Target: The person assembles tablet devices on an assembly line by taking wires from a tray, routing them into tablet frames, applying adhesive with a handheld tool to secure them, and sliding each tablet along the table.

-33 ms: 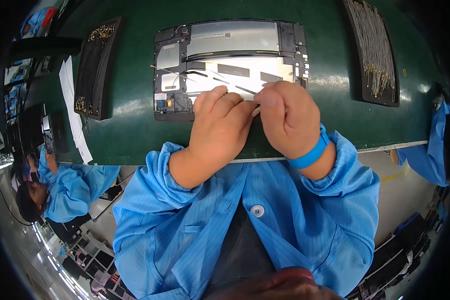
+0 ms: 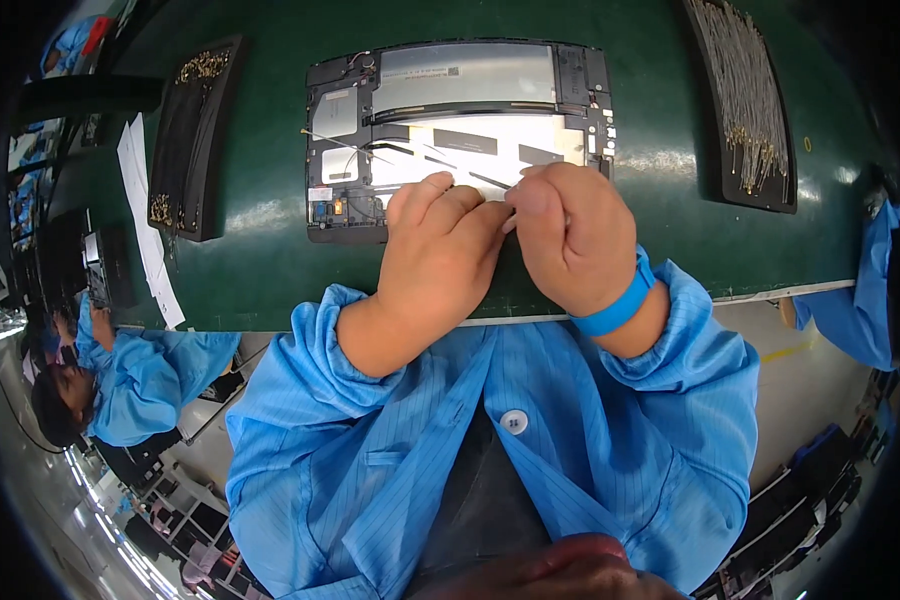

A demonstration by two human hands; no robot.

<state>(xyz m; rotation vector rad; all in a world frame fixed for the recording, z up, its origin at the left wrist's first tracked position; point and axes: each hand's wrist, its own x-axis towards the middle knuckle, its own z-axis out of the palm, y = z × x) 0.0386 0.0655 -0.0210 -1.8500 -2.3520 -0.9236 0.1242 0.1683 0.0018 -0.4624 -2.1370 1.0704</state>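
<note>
In the head view, at twelve o'clock on the green desk (image 2: 260, 275), an opened tablet-like device (image 2: 495, 168), flat, inner side up. Looks rectangular and black-framed. Carries a dull silver plate (image 2: 465, 80) on its twelve o'clock side, black strips (image 2: 467, 142) over a bright, glaring middle, a thin pale cable (image 2: 350, 147) at nine o'clock, small blue and orange parts (image 2: 322, 210) near eight. At the device's six o'clock edge, left hand (image 2: 440, 240) with fingers bent over it; at five o'clock, right hand (image 2: 578, 235) with fingers curled in, tips close to the left ones. Cannot tell of anything grasped in either. At ten o'clock, a black tray (image 2: 222, 140) of dark cables (image 2: 183, 150); at two, another tray (image 2: 785, 190) of grey cables (image 2: 740, 90).
</note>
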